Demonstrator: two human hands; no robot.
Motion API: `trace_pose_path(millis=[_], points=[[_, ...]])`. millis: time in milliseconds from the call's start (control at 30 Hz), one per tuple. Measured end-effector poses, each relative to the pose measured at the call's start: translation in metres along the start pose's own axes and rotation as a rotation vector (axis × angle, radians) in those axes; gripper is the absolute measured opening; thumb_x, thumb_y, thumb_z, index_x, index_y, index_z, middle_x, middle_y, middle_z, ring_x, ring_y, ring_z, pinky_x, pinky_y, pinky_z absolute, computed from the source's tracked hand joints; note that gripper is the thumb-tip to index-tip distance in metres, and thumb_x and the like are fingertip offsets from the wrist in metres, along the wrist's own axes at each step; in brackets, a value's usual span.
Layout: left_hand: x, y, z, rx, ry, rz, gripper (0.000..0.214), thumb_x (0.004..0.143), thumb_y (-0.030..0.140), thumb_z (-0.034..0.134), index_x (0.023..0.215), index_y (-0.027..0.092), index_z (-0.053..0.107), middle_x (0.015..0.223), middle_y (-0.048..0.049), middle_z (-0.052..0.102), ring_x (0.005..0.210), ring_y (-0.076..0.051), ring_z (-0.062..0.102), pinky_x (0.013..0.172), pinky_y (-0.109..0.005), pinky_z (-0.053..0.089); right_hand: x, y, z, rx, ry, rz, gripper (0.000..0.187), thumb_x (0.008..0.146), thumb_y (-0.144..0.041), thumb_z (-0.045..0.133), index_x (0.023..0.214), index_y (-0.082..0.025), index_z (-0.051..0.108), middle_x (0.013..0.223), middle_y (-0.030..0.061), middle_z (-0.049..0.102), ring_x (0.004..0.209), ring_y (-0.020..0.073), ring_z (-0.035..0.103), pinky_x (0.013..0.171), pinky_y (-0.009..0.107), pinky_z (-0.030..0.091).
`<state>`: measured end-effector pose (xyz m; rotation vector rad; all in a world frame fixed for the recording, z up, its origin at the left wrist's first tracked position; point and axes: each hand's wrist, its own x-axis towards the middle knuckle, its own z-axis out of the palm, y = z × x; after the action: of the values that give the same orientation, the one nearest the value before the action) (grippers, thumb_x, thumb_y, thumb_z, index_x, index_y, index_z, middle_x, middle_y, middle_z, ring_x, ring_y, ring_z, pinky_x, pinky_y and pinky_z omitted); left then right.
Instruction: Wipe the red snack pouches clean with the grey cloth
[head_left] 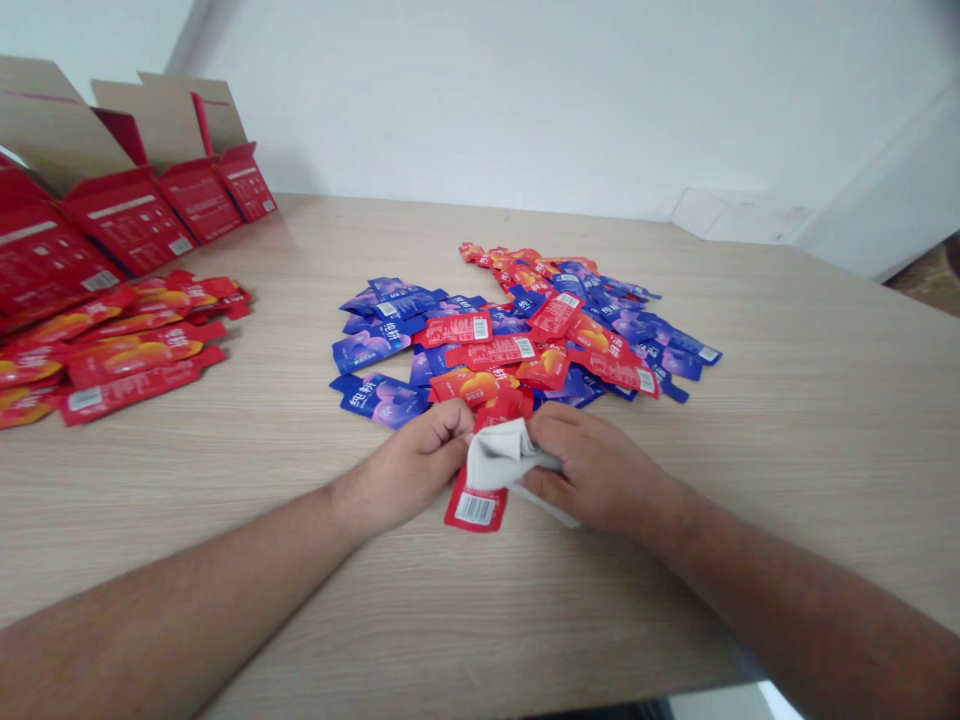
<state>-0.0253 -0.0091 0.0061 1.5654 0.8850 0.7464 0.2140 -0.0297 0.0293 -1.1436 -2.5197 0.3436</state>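
Pinched at its upper left part by my left hand point(409, 460) is a red sachet point(480, 508), hanging with its white barcode label downward. Bunched in my right hand point(607, 468) is a white cloth point(501, 455), its folds pressed over the middle of the sachet. The fingers of both hands are closed; my left fingertips are partly hidden. Just beyond my hands lies a loose pile of red sachets point(495, 350) and blue sachets point(379, 343), overlapping at many angles. One blue sachet point(386, 400) rests close to my left knuckles.
At the left, several red cartons point(131, 220) stand in a row with their flaps up. Stacked in front of them are more red sachets point(139, 355). A white wall point(480, 110) rises behind the wooden table point(300, 620). A flat white piece point(739, 215) lies at the back right.
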Motion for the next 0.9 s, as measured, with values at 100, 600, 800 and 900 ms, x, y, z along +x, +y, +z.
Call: trace_pose_path(millis=[100, 600, 800, 900], points=[[0.0, 0.002, 0.0, -0.015, 0.005, -0.004, 0.023, 0.097, 0.037, 0.055, 0.085, 0.018, 0.049, 0.07, 0.0047, 0.05, 0.058, -0.009, 0.04, 0.054, -0.021, 0.035, -0.001, -0.001, 0.0, 0.009, -0.037, -0.032, 0.013, 0.093, -0.029, 0.065, 0.089, -0.02, 0.056, 0.093, 0.004, 0.06, 0.084, 0.02, 0.056, 0.073, 0.032, 0.041], [0.001, 0.0, 0.0, 0.003, 0.019, -0.017, 0.022, 0.097, 0.036, 0.056, 0.085, 0.019, 0.049, 0.068, 0.0049, 0.05, 0.056, -0.009, 0.04, 0.053, -0.021, 0.034, -0.001, -0.002, -0.001, -0.032, 0.03, 0.045, 0.016, 0.095, -0.033, 0.063, 0.093, -0.019, 0.055, 0.093, 0.005, 0.06, 0.083, 0.0206, 0.055, 0.073, 0.033, 0.04], [0.0, 0.001, 0.0, 0.009, 0.02, -0.005, 0.021, 0.098, 0.035, 0.054, 0.086, 0.019, 0.049, 0.07, 0.0046, 0.05, 0.058, -0.009, 0.041, 0.054, -0.021, 0.035, 0.0, -0.009, 0.002, 0.017, -0.104, -0.101, 0.014, 0.092, -0.027, 0.066, 0.087, -0.021, 0.054, 0.092, 0.0026, 0.06, 0.082, 0.019, 0.055, 0.073, 0.031, 0.04], [0.0, 0.001, 0.0, 0.014, 0.031, -0.002, 0.021, 0.097, 0.035, 0.054, 0.085, 0.019, 0.049, 0.07, 0.004, 0.05, 0.059, -0.01, 0.042, 0.054, -0.021, 0.036, -0.001, -0.009, 0.002, 0.027, -0.086, -0.077, 0.011, 0.092, -0.026, 0.065, 0.092, -0.02, 0.056, 0.095, 0.0034, 0.061, 0.086, 0.0199, 0.056, 0.075, 0.032, 0.041]])
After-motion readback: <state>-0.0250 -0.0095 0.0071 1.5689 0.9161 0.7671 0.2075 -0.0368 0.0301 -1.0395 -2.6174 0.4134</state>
